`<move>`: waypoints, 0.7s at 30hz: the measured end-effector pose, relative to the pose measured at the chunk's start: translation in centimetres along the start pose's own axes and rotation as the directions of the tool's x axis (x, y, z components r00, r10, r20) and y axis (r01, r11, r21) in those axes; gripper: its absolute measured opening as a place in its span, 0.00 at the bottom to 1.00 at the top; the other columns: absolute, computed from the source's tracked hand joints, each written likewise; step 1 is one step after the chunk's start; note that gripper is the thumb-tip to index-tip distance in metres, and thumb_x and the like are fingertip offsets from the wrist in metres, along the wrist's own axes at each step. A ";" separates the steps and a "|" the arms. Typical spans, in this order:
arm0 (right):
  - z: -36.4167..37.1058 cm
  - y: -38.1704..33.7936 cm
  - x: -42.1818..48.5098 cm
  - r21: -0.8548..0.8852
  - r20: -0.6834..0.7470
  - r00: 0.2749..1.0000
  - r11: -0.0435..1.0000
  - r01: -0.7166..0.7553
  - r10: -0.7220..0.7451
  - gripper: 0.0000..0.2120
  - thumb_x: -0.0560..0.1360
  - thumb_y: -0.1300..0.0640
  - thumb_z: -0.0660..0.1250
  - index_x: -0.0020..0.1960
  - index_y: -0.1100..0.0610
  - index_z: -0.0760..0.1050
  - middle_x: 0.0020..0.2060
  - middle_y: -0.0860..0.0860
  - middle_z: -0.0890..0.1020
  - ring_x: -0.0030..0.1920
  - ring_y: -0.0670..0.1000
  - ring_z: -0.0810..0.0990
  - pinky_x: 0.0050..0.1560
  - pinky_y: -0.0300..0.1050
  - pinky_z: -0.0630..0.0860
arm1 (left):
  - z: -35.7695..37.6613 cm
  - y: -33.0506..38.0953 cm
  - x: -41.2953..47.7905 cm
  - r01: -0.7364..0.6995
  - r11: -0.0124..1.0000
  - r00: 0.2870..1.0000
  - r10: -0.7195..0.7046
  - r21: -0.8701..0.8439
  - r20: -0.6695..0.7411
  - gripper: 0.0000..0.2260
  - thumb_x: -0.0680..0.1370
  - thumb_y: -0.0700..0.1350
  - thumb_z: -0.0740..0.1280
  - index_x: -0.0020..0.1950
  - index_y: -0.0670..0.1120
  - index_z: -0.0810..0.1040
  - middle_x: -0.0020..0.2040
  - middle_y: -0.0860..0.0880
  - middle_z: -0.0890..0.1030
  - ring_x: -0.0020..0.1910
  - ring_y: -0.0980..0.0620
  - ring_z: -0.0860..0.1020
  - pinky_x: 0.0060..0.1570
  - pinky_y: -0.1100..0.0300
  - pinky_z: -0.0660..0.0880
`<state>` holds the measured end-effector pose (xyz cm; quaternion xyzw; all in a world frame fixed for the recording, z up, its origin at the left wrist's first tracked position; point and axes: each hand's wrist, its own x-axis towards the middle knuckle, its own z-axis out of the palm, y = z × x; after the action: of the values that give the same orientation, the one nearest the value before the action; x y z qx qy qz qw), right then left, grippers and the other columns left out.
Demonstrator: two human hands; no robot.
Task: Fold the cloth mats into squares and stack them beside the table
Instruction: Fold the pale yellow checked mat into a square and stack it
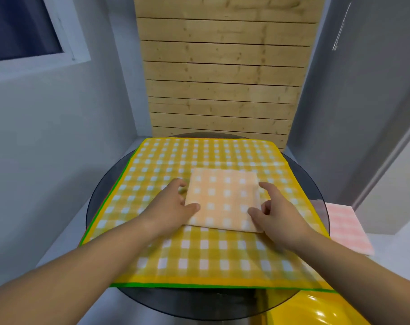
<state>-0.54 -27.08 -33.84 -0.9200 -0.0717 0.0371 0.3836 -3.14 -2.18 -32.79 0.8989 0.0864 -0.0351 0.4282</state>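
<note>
A folded orange checked mat point(222, 198) lies as a small square on top of a large yellow checked mat point(199, 259) that is spread flat over a round dark glass table point(101, 198). My left hand point(176, 205) grips the folded mat's left edge, thumb on top and fingers curled at the side. At the right edge my right hand point(272, 207) holds it the same way, thumb on the cloth and fingers curled round the edge. A folded pink checked mat point(344, 228) lies on the floor to the right of the table.
A wooden slat panel point(222, 78) stands behind the table between grey walls. A window point(23, 26) is at the upper left. A shiny yellow object point(316, 310) sits under the table's front right edge.
</note>
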 end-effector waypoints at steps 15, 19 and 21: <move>1.8 -0.8 -0.2 -0.546 -0.038 0.998 0.837 0.019 -0.047 0.34 0.68 0.24 0.58 0.66 0.42 0.69 0.58 0.47 0.80 0.57 0.53 0.78 0.56 0.49 0.73 | 2.8 0.7 -1.7 -0.037 0.876 0.998 0.008 0.480 0.064 0.38 0.76 0.72 0.58 0.81 0.58 0.55 0.70 0.51 0.64 0.68 0.47 0.70 0.66 0.53 0.70; 1.7 -0.8 -0.4 -0.573 -0.032 0.997 0.819 0.035 -0.065 0.33 0.69 0.26 0.59 0.67 0.44 0.72 0.57 0.48 0.80 0.57 0.53 0.77 0.56 0.48 0.74 | 3.0 0.5 -1.6 -0.058 0.832 0.998 0.027 0.552 0.064 0.37 0.76 0.72 0.56 0.82 0.57 0.54 0.69 0.49 0.64 0.67 0.44 0.70 0.64 0.52 0.70; 1.6 -0.8 -0.6 -0.593 -0.016 0.998 0.804 0.041 -0.063 0.34 0.70 0.25 0.58 0.67 0.44 0.72 0.57 0.48 0.80 0.58 0.53 0.76 0.57 0.49 0.74 | 3.2 0.6 -1.8 -0.055 0.809 0.998 0.021 0.585 0.064 0.37 0.77 0.72 0.54 0.82 0.56 0.54 0.71 0.48 0.63 0.68 0.44 0.69 0.66 0.51 0.69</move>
<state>-1.41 -25.50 -34.35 -0.9919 -0.0981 -0.0139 0.0798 -4.74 -5.30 -34.10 0.9873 0.0416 -0.0758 0.1330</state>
